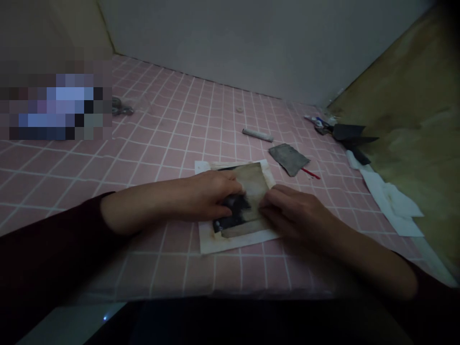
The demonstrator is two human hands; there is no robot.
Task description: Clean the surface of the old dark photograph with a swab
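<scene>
A white sheet (210,243) lies on the pink checked tablecloth in front of me. On the sheet is a dark grey and beige picture (251,179), which looks like a painted or shaded piece of paper. My left hand (215,191) rests on the left part of this picture, palm down, with thumb and fingers apart. At the picture's right edge my right hand (291,206) is closed, its fingertips pressed together against the paper. Whatever those fingers may hold is hidden.
Beyond the sheet lie a grey folded cloth (289,159), a thin red stick (311,173) and a pale rod (258,135). Dark pieces (350,134) and white papers (395,203) lie along the right wall. A small round object (239,109) sits farther back. The upper left is pixelated.
</scene>
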